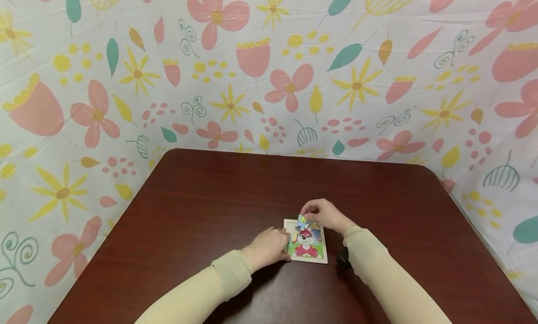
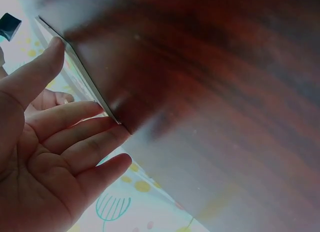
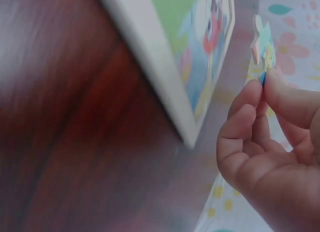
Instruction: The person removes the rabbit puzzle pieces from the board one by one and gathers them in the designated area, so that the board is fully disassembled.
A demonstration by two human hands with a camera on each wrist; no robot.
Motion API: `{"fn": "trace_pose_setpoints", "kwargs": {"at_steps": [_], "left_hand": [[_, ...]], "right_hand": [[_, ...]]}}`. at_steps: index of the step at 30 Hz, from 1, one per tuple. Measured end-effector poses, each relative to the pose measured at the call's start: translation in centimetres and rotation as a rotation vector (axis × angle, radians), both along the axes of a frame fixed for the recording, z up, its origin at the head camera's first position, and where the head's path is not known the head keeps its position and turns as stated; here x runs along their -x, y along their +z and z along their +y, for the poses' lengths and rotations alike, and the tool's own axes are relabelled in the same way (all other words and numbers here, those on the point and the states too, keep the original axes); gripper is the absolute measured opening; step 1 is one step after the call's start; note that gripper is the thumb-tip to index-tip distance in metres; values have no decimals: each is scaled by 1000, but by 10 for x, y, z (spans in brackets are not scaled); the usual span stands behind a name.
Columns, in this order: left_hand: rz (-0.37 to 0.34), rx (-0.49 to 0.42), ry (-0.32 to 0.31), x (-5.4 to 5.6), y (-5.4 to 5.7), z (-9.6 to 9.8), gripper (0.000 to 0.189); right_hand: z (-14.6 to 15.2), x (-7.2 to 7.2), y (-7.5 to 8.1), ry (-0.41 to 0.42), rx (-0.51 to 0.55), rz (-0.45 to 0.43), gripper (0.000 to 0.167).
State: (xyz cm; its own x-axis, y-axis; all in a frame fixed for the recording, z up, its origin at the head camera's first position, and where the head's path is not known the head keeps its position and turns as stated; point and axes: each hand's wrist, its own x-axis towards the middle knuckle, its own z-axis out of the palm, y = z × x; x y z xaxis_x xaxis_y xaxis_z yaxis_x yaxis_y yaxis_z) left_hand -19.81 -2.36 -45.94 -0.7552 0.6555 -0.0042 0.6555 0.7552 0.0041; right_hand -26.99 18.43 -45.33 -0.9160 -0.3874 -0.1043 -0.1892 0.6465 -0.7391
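A jigsaw puzzle board (image 1: 308,260) with a pale frame lies on the table, showing a red-and-white cartoon animal on green grass. Between the thumb and fingertips of my right hand (image 1: 329,216) a puzzle piece (image 3: 263,45) is pinched, pale blue with yellow, with a rounded knob. In the head view this piece overlaps the board's upper left part. My left hand (image 1: 269,245) rests against the board's left edge, thumb near its lower left corner. In the left wrist view its fingers (image 2: 87,147) are extended, tips right at the frame's edge.
The dark reddish-brown table (image 1: 201,198) has rounded far corners. A cloth (image 1: 252,100) printed with flowers and leaves hangs behind and beside it. Close to the right cuff is a small black object (image 1: 343,257).
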Motion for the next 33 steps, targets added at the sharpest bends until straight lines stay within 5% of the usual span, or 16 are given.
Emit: {"fn": "trace_pose_setpoints", "kwargs": {"at_steps": [17, 33], "left_hand": [[-4, 5, 12, -3, 2, 1, 52], [4, -11, 9, -3, -1, 2, 50]], "right_hand": [[51, -2, -1, -49, -117, 4, 13], [72, -8, -19, -187, -191, 63, 10]]}}
